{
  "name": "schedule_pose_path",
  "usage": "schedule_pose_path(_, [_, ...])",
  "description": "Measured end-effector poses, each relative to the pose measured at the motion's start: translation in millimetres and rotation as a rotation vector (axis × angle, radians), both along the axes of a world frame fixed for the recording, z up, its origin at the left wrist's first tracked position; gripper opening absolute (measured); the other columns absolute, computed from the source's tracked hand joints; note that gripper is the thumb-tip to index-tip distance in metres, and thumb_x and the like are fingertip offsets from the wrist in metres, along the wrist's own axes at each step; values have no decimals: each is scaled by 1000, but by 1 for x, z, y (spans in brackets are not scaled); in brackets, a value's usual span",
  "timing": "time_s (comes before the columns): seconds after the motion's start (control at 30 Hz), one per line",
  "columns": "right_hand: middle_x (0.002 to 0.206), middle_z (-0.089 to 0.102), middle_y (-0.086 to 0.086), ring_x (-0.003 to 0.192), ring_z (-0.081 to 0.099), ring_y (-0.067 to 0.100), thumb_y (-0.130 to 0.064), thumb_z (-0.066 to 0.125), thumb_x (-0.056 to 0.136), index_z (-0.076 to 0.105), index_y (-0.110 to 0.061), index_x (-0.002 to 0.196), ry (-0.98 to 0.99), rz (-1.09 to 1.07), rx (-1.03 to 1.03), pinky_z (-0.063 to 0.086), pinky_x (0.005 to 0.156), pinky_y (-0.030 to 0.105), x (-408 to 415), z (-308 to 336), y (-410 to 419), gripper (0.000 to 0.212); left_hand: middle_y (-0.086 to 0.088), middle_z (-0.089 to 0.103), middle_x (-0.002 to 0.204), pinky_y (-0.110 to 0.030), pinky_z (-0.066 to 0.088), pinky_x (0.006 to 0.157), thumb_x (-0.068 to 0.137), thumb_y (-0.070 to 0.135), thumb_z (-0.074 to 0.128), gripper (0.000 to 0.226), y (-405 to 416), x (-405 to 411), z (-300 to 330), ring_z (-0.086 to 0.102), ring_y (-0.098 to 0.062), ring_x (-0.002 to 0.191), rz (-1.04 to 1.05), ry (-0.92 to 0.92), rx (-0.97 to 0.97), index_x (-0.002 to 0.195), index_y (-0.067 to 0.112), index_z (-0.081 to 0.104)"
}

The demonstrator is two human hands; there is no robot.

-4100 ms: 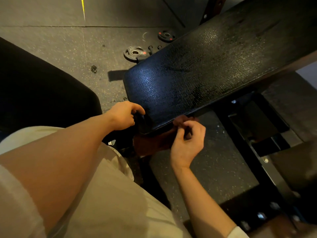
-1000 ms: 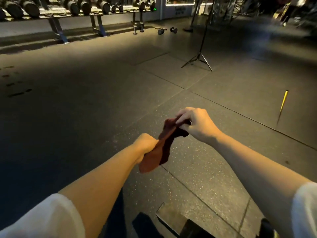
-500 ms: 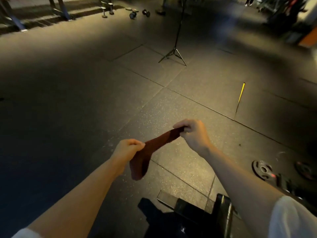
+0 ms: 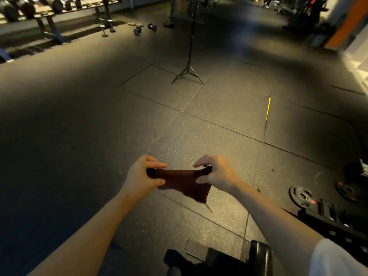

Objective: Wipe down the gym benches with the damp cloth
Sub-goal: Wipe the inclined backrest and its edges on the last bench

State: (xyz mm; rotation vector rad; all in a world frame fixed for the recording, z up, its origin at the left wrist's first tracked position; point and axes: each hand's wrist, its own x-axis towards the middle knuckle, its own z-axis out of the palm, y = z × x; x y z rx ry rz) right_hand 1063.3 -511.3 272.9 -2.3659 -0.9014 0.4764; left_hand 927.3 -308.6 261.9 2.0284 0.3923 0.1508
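Your left hand (image 4: pixel 142 177) and right hand (image 4: pixel 216 176) each pinch the dark red cloth (image 4: pixel 185 183) stretched between both grips, its lower corner blurred.

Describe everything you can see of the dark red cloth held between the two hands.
The cloth is a small dark red piece of soft fabric, like a towel. It is held in the air above the speckled rubber floor, stretched between both hands. The left hand pinches its left end and the right hand pinches its upper right corner. The top edge is pulled fairly taut; the lower right corner hangs loose to a point. Whether it is damp cannot be told. It touches only the hands.
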Motion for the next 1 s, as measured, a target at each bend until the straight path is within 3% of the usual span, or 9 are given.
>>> schedule_pose_path(0.07, [106, 67, -5, 101, 56, 14, -16, 75, 79, 74, -17, 101, -101, 46, -34, 43, 90, 26, 18, 0, -2, 22, 12, 47, 101, -8, 43, 86, 76, 4, 77, 36, 3, 27, 10, 52, -3, 93, -72, 36, 250, 108, 20, 69])
schedule_pose_path(0.23, [92, 72, -1, 88, 61, 18, -31, 67, 88, 77, -13, 90, -82, -146, 58, 48, 81, 34, 72, 3, -18, 20, 5, 49, 114, -40, 40, 99, 88, 24, 68, 14, 3, 112, 30, 48, -19, 106, -63, 15, 601, 100, 20, 76])
schedule_pose_path(0.37, [77, 70, 3, 77, 63, 19, -31, 63, 91, 74, -7, 82, -34, -425, 110, 49, 72, 34, 110, -1, -40, 28, 5, 49, 141, -65, -6, 110, 97, 37, 53, 22, -21, 194, 34, 17, -32, 146, -166, 190, 695, 108, 30, 71])
schedule_pose_path(0.47, [65, 63, -5, 67, 60, 10, -31, 60, 92, 71, -8, 79, -46, -747, 200, 47, 63, 26, 130, -14, -53, 29, 2, 71, 108, -65, -12, 109, 99, 36, 49, 24, -54, 255, 24, 52, -22, 124, -250, 136, 604, 100, 29, 72])
schedule_pose_path(0.57, [77, 72, -4, 76, 67, 10, -27, 60, 92, 76, -14, 87, -71, -1058, 360, 53, 70, 32, 144, -27, -55, 21, -3, 71, 82, -61, -3, 113, 97, 34, 52, 29, -87, 312, 7, 61, -26, 90, -293, 97, 454, 82, 20, 72])
schedule_pose_path(0.63, [81, 74, -6, 78, 68, 6, -19, 60, 93, 77, -17, 92, -66, -1246, 536, 52, 69, 24, 150, -28, -45, 18, -2, 67, 69, -54, 23, 112, 96, 33, 54, 31, -106, 345, -4, 56, -25, 74, -381, 93, 283, 76, 16, 71])
schedule_pose_path(0.7, [82, 74, -5, 79, 69, 6, -17, 59, 94, 77, -17, 95, -57, -1433, 695, 53, 70, 22, 155, -26, -28, 18, 5, 63, 60, -30, 50, 75, 96, 29, 56, 32, -120, 366, -8, 56, -16, 61, -509, 125, 29, 70, 19, 71])
schedule_pose_path(0.77, [83, 74, -2, 77, 67, 5, -16, 59, 94, 76, -15, 97, -48, -1586, 820, 52, 68, 20, 158, -22, -14, 18, 9, 62, 57, -19, 40, 50, 96, 26, 58, 34, -132, 375, -10, 53, -7, 55, -662, 166, -130, 63, 24, 66])
schedule_pose_path(1.0, [92, 73, 5, 85, 68, 12, -14, 46, 100, 75, -15, 101, -42, -1950, 1036, 52, 69, 19, 148, -12, -10, 29, 2, 69, 66, -33, 51, 60, 85, 47, 67, 28, -181, 365, -21, 65, -14, 65, -1168, 390, -372, 77, 21, 72])
